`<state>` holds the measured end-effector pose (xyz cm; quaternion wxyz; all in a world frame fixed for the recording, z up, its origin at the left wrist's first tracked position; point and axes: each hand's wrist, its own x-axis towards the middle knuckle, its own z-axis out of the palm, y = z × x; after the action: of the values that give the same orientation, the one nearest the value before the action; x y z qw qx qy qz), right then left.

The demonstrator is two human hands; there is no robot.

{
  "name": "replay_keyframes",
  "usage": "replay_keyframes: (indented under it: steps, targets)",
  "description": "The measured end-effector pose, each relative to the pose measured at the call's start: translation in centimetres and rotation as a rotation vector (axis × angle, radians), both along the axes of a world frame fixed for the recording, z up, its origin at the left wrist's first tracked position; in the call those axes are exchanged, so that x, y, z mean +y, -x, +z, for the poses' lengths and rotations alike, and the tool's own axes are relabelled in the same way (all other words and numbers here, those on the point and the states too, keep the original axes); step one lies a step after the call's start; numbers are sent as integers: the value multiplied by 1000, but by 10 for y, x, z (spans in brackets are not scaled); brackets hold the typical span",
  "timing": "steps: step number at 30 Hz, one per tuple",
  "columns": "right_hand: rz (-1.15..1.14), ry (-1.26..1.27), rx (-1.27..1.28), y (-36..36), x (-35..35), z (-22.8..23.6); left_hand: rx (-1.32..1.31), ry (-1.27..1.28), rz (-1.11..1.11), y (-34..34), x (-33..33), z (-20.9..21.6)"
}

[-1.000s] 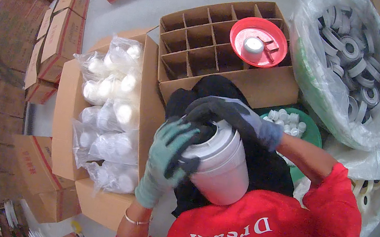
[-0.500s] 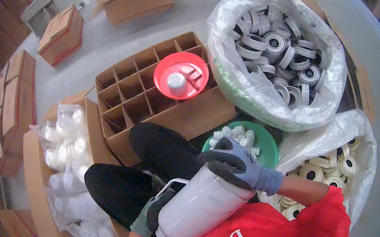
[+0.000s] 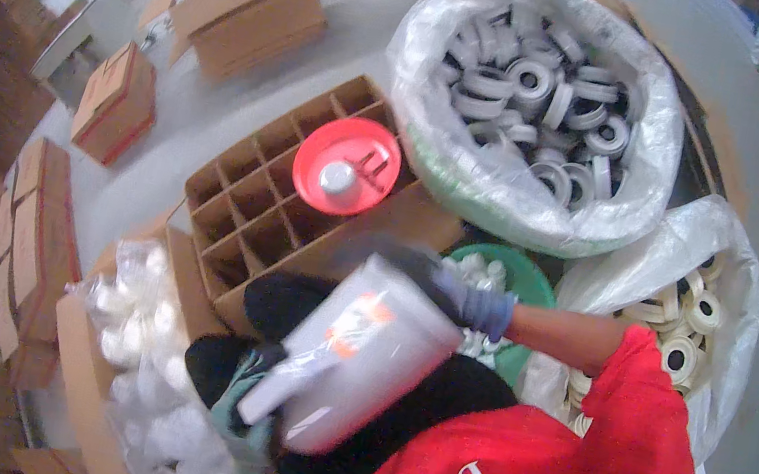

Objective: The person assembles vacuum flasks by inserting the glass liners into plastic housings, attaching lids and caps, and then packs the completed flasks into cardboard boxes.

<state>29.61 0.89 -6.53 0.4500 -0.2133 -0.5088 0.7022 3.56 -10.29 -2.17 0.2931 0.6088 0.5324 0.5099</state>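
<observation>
A white jug (image 3: 383,360) with a side handle and an orange-marked label lies tilted over my lap, slightly blurred. My left hand (image 3: 250,422), in a grey-green glove with dark fingers, is closed round it at the handle side. My right hand (image 3: 419,270), in a blue-grey glove with a dark palm, is at the jug's far end; its fingers are smeared by motion and partly hidden. Close by that hand is a green basin (image 3: 533,289) of small white caps (image 3: 480,273).
A divided carton (image 3: 253,205) bears a red basin (image 3: 323,141) holding a white cap. Grey rings (image 3: 529,81) fill a large plastic bag (image 3: 506,209); cream rings (image 3: 678,359) fill another. At left stands a carton of bagged white pieces (image 3: 145,328). Other cartons (image 3: 251,16) stand farther off.
The jug has turned, bringing its handle and label to face up, and moved left, away from my body. Both hands have moved left with it. My view has shifted slightly.
</observation>
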Motion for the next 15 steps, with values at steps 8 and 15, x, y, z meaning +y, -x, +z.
replay_keyframes:
  steps: [8, 15]
  targets:
    - [-158, -423, -265, -16, -7, 11, 269, 146, -71, 11, 12, 6]
    - [17, -116, -368, -26, 0, -11, 185, 193, -107, -1, 22, 31]
